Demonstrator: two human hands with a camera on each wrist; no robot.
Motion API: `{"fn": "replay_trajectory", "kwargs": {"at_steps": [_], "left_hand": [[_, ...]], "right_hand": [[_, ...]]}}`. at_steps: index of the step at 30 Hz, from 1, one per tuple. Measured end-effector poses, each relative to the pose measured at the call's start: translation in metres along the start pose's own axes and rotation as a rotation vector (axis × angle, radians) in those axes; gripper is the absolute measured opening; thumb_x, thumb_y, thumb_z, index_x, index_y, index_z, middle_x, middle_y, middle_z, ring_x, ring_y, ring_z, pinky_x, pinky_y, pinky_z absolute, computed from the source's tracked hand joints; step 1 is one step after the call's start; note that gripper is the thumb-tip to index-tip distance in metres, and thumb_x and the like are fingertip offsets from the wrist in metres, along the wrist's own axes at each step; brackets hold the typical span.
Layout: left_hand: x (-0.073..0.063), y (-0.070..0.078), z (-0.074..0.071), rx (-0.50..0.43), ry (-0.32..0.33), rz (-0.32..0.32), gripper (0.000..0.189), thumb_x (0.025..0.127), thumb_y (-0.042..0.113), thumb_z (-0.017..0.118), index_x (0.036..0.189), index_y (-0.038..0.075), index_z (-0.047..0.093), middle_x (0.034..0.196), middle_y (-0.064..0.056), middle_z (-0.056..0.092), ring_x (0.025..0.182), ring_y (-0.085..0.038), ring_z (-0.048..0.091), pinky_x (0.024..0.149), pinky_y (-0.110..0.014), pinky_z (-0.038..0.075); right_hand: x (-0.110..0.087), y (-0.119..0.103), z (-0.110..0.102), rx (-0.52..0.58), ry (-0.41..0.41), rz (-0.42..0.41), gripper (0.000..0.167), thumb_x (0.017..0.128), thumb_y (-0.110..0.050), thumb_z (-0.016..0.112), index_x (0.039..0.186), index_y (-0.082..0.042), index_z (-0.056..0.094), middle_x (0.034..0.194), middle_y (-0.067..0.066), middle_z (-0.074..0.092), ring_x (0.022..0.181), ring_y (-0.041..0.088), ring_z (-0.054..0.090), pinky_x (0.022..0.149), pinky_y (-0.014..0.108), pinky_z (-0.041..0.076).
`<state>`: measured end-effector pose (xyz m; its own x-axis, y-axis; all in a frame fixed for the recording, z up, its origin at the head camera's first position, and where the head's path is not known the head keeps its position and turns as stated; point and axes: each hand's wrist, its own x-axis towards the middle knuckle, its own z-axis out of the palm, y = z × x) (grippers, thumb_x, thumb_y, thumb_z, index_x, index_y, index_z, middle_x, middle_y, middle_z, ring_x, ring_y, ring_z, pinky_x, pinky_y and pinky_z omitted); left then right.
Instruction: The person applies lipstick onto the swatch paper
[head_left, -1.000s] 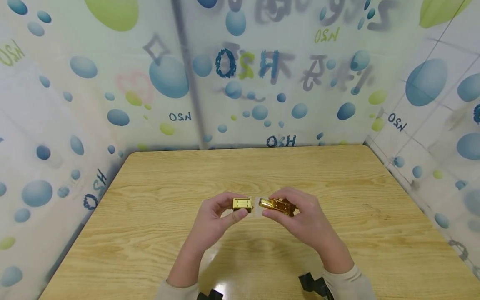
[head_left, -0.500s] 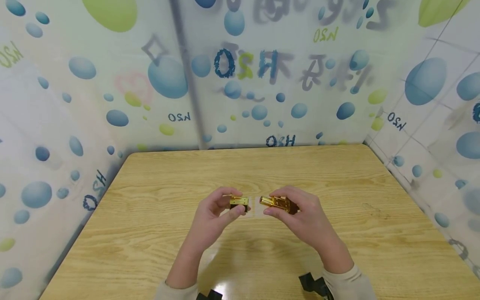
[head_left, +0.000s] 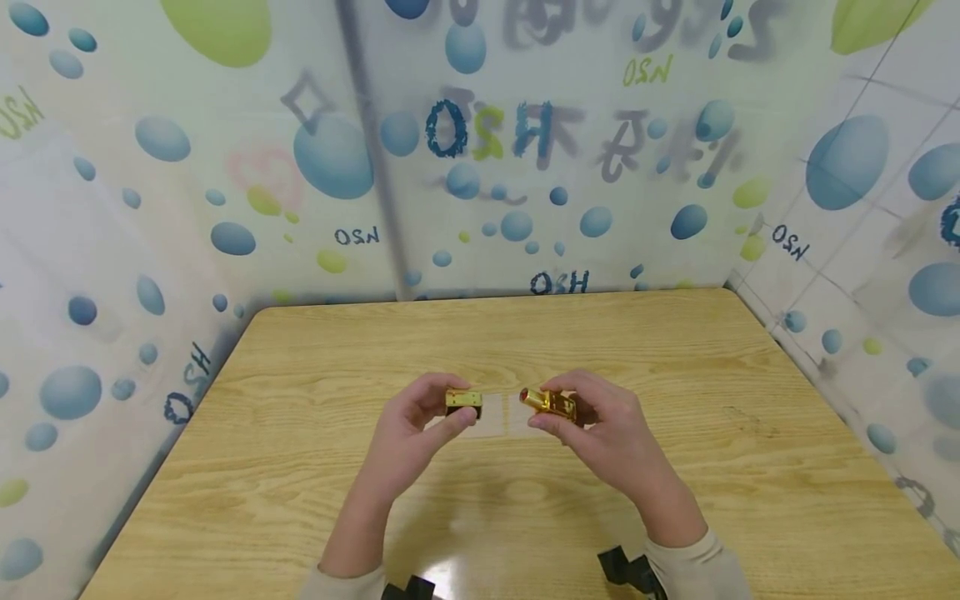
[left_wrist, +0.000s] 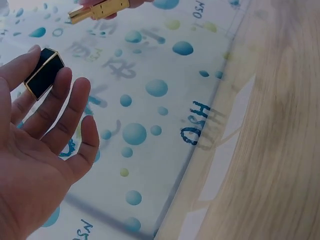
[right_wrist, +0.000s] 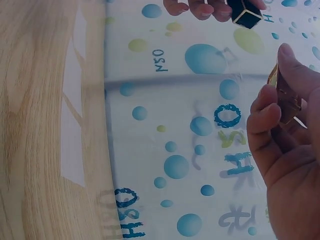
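My left hand [head_left: 405, 442] pinches a lipstick cap [head_left: 462, 402] between thumb and fingers above the table. In the left wrist view the cap [left_wrist: 45, 75] shows black faces with gold edges, and the lower fingers are spread loosely. To the right, my right hand [head_left: 611, 437] grips a gold lipstick [head_left: 557, 405] by its base. Its round tube points left toward the cap, with a dark reddish opening at the tip. A gap separates cap and lipstick. In the right wrist view the fingers partly hide the lipstick [right_wrist: 289, 102].
Below the hands is a wood-grain table [head_left: 337, 358], with pale strips [left_wrist: 220, 165] on its surface. A sheet [head_left: 487, 217] printed with blue and green drops rises behind and beside it. Black mounts [head_left: 633, 571] sit at both wrists.
My left hand has moved left with the cap, widening the gap to the lipstick. The right hand has stayed nearly in place, tilting the lipstick so its tube tip faces me more.
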<state>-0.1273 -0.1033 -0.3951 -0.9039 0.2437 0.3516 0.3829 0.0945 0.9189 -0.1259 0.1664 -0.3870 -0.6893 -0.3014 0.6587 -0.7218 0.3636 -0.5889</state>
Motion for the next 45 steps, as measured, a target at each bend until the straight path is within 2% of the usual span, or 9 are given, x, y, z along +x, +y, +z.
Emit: {"fn": "replay_trajectory", "kwargs": {"at_steps": [4,11,17,21,28,37,41,45], "left_hand": [[0.0,0.001,-0.006,0.032,0.021,-0.039,0.027,0.097,0.007,0.077,0.122,0.006,0.069,0.103,0.008,0.075,0.091,-0.009,0.071,0.085,-0.026,0.06],[-0.002,0.0,-0.021,0.124,0.124,-0.181,0.029,0.094,0.018,0.083,0.121,0.017,0.073,0.102,0.004,0.072,0.094,-0.011,0.068,0.093,-0.028,0.058],[-0.002,-0.002,-0.037,0.171,0.192,-0.242,0.031,0.095,0.022,0.083,0.123,0.015,0.074,0.106,0.003,0.075,0.099,-0.01,0.072,0.089,-0.024,0.058],[-0.002,-0.005,-0.046,0.24,0.219,-0.289,0.032,0.097,0.026,0.081,0.126,0.017,0.074,0.106,0.002,0.074,0.098,-0.01,0.071,0.088,-0.023,0.058],[-0.002,-0.013,-0.059,0.403,0.208,-0.33,0.032,0.1,0.029,0.078,0.132,0.025,0.074,0.106,-0.003,0.065,0.106,-0.016,0.068,0.093,-0.025,0.057],[-0.006,-0.021,-0.079,0.641,0.155,-0.289,0.033,0.103,0.02,0.072,0.136,0.014,0.07,0.11,-0.008,0.066,0.097,-0.023,0.067,0.078,-0.027,0.057],[-0.007,-0.024,-0.086,0.788,0.101,-0.305,0.034,0.102,0.018,0.074,0.135,0.007,0.07,0.107,-0.009,0.07,0.085,-0.022,0.061,0.069,-0.029,0.052],[-0.008,-0.028,-0.092,0.905,0.032,-0.318,0.033,0.1,0.017,0.076,0.129,0.003,0.071,0.105,-0.01,0.073,0.078,-0.02,0.059,0.068,-0.033,0.051]], "right_hand": [[0.0,0.0,0.0,-0.016,0.004,0.017,0.035,0.082,0.002,0.088,0.111,-0.012,0.074,0.095,0.003,0.074,0.06,-0.002,0.052,0.053,0.016,0.048],[0.0,0.001,-0.001,-0.001,0.001,0.04,0.032,0.085,0.002,0.086,0.112,-0.011,0.072,0.093,0.003,0.073,0.06,-0.002,0.057,0.052,0.016,0.05],[-0.001,0.002,-0.004,0.004,0.007,0.049,0.032,0.085,0.003,0.085,0.112,-0.01,0.072,0.092,0.004,0.073,0.06,0.0,0.062,0.051,0.017,0.052],[-0.001,0.004,-0.005,0.007,0.011,0.046,0.032,0.085,0.004,0.084,0.112,-0.009,0.072,0.092,0.005,0.074,0.06,0.001,0.063,0.051,0.016,0.053],[0.0,0.006,-0.006,0.041,0.005,0.071,0.032,0.087,0.004,0.083,0.113,-0.01,0.071,0.096,0.004,0.072,0.06,0.0,0.062,0.051,0.019,0.054],[0.001,0.008,-0.009,0.069,0.016,0.06,0.032,0.087,0.007,0.081,0.113,-0.009,0.07,0.096,0.004,0.068,0.06,0.001,0.061,0.052,0.02,0.055],[0.001,0.007,-0.009,0.076,0.006,0.091,0.031,0.088,0.006,0.081,0.113,-0.009,0.071,0.098,0.005,0.069,0.06,0.002,0.062,0.051,0.022,0.055],[0.002,0.007,-0.009,0.075,0.0,0.107,0.03,0.088,0.005,0.082,0.114,-0.008,0.071,0.099,0.005,0.069,0.059,0.005,0.063,0.051,0.022,0.055]]}}
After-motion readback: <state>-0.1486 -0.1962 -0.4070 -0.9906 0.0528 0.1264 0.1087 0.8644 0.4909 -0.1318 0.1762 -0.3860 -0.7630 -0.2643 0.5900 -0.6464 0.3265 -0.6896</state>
